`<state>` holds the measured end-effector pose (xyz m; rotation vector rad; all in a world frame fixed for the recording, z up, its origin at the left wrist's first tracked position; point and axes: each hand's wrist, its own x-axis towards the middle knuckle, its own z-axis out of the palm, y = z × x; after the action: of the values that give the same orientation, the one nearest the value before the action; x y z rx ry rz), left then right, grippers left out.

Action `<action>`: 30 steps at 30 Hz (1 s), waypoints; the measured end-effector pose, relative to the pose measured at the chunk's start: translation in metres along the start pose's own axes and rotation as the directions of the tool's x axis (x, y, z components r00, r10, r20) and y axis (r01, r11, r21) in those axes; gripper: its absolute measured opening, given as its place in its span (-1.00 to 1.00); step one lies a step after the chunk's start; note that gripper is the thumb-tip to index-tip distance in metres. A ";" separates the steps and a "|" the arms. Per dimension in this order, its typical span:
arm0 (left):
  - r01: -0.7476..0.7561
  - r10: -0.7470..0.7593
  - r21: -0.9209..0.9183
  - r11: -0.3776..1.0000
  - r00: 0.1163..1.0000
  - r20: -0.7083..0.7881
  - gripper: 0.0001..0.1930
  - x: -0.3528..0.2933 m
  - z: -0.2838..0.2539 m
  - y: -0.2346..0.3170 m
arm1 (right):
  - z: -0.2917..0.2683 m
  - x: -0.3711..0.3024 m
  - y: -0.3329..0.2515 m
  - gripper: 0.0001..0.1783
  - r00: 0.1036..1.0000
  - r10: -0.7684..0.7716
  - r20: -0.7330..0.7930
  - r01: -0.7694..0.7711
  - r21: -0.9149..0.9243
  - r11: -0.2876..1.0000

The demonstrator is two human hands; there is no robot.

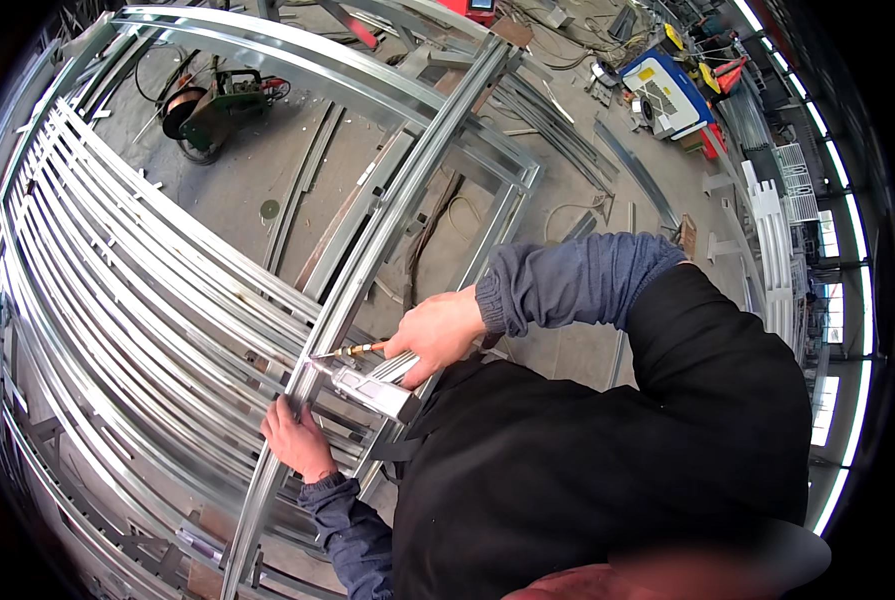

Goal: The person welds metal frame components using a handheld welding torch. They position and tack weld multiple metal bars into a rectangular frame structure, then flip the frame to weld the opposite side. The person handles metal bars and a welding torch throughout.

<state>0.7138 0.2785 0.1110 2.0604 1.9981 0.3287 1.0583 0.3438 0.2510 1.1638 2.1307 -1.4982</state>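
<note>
My left hand [297, 441] is closed around a long galvanized steel rail [379, 218] that runs diagonally across a metal frame. Farther up the same rail, my right hand [434, 333] grips a thin rod-like tool [364, 349] with a brass-coloured body. Its narrow dark tip meets or nearly meets the rail; contact is hard to tell. Just below that tool, a pale silver rectangular piece [372, 391] lies across or beside the rail, close to my right fingers. Whether my right hand also holds it, I cannot tell.
Many parallel steel bars [157, 260] fill the frame at left. Beyond the frame, a wire-spool machine [217, 112] stands on the floor. At the upper right are a blue-and-white machine [667, 92], loose metal lengths [557, 125] and cables.
</note>
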 end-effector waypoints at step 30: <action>0.041 -0.041 0.026 0.999 0.999 0.013 -0.50 -0.001 0.004 -0.006 | -0.021 -0.012 -0.027 -0.50 0.987 0.126 0.101 -0.125 -0.013 0.992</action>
<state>0.7097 0.2773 0.1057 2.0285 2.0441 0.2813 1.0499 0.3534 0.2849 1.1700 1.9564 -1.4615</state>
